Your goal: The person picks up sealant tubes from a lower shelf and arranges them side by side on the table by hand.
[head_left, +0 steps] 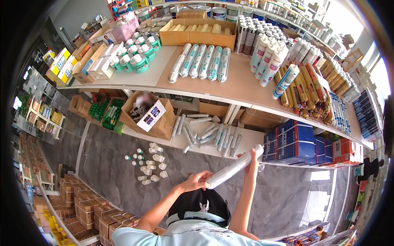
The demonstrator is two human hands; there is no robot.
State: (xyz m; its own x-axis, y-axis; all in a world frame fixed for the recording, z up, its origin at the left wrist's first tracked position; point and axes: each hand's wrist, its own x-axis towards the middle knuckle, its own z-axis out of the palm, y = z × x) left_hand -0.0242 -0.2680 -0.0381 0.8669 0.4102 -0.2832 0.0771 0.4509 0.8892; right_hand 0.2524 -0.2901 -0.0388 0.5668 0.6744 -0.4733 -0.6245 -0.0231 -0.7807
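Note:
A long white sealant sausage pack [230,167] is held at a slant in front of my body, its far end up to the right. My left hand [196,182] is closed around the near lower end. Near the upper end, my right hand [253,159] grips the pack with its fingers wrapped round it. Beyond it, loose sealant sausages [208,132] lie scattered on the low shelf [180,142]. On the tabletop [164,78] above, several white and teal sausage packs [204,61] lie side by side in a row.
Small white bottles [151,166] are grouped on the grey floor. An open carton [166,121] and blue boxes [289,141] stand on the low shelf. The tabletop carries green-labelled tubs [138,63], upright cartridges [273,65] and gold packs [303,88]. Stacked cartons [84,205] stand at lower left.

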